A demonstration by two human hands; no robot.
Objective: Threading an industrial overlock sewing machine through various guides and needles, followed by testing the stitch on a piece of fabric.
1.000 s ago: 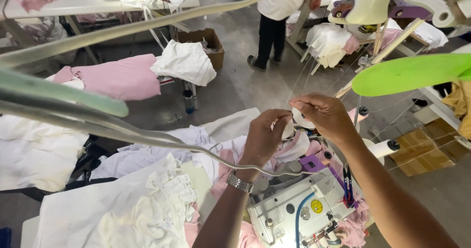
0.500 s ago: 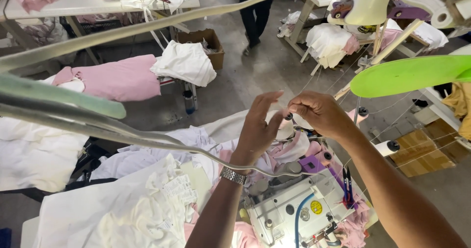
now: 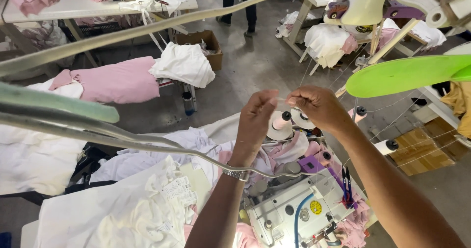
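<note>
A sewing workshop with a grey concrete floor point(image 3: 255, 76) spreads below, seen from above. At far left, white fabric point(image 3: 29, 155) lies heaped, and a pink garment point(image 3: 115, 81) with a folded white one point(image 3: 182, 64) rests on a desk further back. Nearer, a pile of white pieces point(image 3: 122, 208) covers the person's own desk. The left hand point(image 3: 256, 118), a watch point(image 3: 235, 173) on its wrist, is raised with fingers pinched narrowly on a fine thread point(image 3: 281, 99). The thread runs just across to the right hand point(image 3: 316, 105), whose fingertips are likewise closed on it. The thread sits between the two hands, above the white thread cones point(image 3: 280, 125). Below them stands a white sewing machine point(image 3: 299, 211). At right a green disc point(image 3: 402, 74) juts into view.
</note>
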